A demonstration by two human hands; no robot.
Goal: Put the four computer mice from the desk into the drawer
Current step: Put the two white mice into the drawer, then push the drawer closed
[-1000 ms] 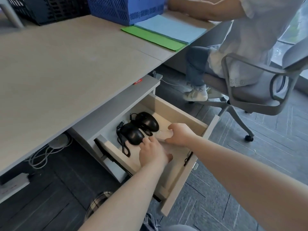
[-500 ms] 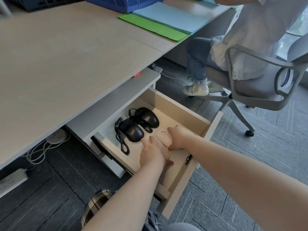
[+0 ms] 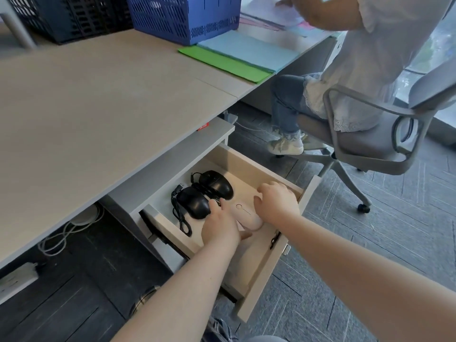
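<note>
The drawer (image 3: 249,162) under the desk (image 3: 98,99) stands pulled out. Two black wired mice lie in its left part: one (image 3: 217,185) further in, the other (image 3: 193,203) nearer the front, their cables bunched beside them. A pale mouse (image 3: 246,215) lies on the drawer floor between my hands. My left hand (image 3: 219,227) rests palm down just left of it, fingertips touching the nearer black mouse; what is under the palm is hidden. My right hand (image 3: 276,203) hovers at the pale mouse's right side, fingers loosely curled, holding nothing.
A seated person (image 3: 345,70) on a grey swivel chair (image 3: 370,144) is close on the right. A blue basket (image 3: 182,16), a dark crate (image 3: 69,16) and green and blue folders (image 3: 229,60) stand on the desk. Cables and a power strip (image 3: 17,280) lie underneath.
My right hand has set the pale mouse down on the drawer floor and drawn off it to the right. My left hand stayed palm down in the drawer.
</note>
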